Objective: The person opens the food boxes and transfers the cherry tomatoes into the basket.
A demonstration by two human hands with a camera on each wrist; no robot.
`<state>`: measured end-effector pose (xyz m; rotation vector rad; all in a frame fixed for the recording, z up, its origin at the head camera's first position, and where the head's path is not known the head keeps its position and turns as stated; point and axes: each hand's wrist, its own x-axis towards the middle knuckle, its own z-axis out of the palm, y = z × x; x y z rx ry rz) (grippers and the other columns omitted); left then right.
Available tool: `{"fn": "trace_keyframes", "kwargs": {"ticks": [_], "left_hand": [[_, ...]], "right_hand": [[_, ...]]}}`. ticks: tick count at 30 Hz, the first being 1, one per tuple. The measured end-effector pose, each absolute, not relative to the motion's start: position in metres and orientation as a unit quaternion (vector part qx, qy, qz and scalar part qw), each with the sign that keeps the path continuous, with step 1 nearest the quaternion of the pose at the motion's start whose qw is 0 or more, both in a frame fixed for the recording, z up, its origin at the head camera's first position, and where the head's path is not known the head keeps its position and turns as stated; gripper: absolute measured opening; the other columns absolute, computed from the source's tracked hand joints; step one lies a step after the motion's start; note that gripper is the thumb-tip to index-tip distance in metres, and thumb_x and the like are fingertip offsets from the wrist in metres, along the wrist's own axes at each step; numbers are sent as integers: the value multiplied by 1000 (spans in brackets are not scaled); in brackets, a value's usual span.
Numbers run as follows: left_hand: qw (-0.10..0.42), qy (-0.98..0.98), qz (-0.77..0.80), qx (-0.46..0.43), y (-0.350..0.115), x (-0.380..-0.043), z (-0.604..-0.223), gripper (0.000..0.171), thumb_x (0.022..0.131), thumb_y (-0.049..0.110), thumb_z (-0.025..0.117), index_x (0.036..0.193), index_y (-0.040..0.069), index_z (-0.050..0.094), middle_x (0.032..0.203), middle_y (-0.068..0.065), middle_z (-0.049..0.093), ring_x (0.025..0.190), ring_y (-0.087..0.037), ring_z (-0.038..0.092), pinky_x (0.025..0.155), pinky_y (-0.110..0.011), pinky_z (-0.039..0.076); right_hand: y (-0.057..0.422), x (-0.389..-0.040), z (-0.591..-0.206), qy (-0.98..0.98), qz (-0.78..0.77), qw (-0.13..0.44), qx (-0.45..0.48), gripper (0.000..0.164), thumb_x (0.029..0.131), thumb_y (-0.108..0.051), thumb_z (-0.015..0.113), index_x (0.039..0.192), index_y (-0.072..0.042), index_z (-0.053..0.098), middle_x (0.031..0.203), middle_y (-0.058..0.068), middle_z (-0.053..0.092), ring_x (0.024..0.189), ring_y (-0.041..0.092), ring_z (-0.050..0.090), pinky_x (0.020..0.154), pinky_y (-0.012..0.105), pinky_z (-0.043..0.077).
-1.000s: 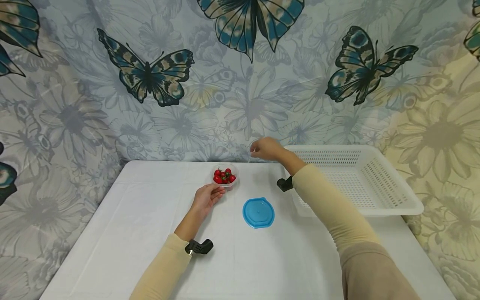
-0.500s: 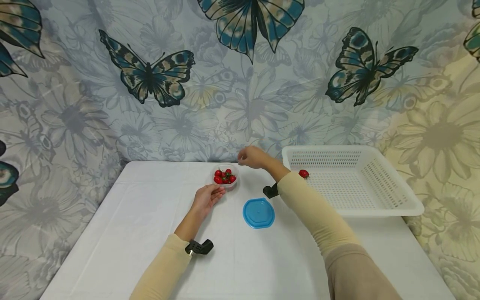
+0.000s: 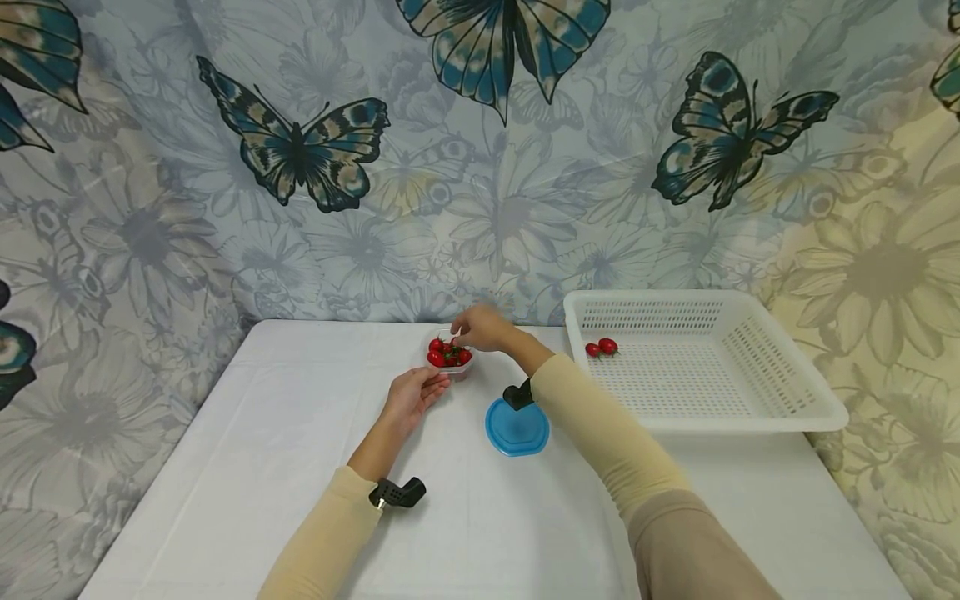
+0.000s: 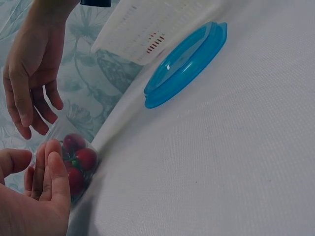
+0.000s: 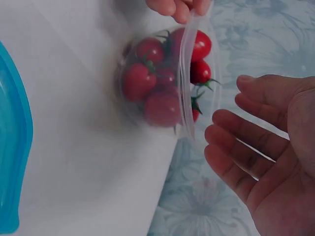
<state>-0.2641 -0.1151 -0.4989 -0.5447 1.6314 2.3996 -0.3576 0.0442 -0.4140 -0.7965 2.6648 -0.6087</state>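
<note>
A small clear plastic container (image 5: 185, 105) of red cherry tomatoes (image 5: 139, 81) with green stems stands near the table's back edge. My left hand (image 3: 409, 402) rests its fingertips at the near side of its rim, fingers nearly straight and thumb apart. From the right, my right hand (image 3: 482, 327) reaches over the container. Its loosely bent fingers hold nothing and point toward the tomatoes in the right wrist view. Two cherry tomatoes (image 3: 607, 346) lie in the white perforated basket (image 3: 712, 400) at the right.
A blue lid (image 3: 517, 432) lies on the white-covered table (image 3: 480, 517) in front of the container, partly below my right wrist's black camera (image 3: 518, 395). A butterfly-patterned cloth (image 3: 510, 200) hangs right behind the table.
My right hand has moved left from beside the basket to over the container. Two cherry tomatoes now show in the basket where my arm was covering. The left hand has stayed put.
</note>
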Motion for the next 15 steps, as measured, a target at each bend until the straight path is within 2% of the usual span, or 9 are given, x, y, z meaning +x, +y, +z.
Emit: {"fn": "trace_keyframes", "kwargs": {"ticks": [10,15], "left_hand": [[92,546,813,-179,-115,-264,-498,20,98,12,53,113,-2,55,85,-1,70,81,-10,70,76,-20,58],[89,533,824,-172,-113,-264,-500,17,97,8,53,109,-3,54,82,-1,70,77,-9,70,74,-19,58]], "right_hand": [[27,-349,-423,914,-243,163,-281,25,93,-15,65,114,-3,69,113,14,70,109,25,64,93,35,54],[21,-344,-431,913,-246,165,-281,24,94,-14,63,114,-3,68,112,12,70,106,23,63,96,34,52]]}}
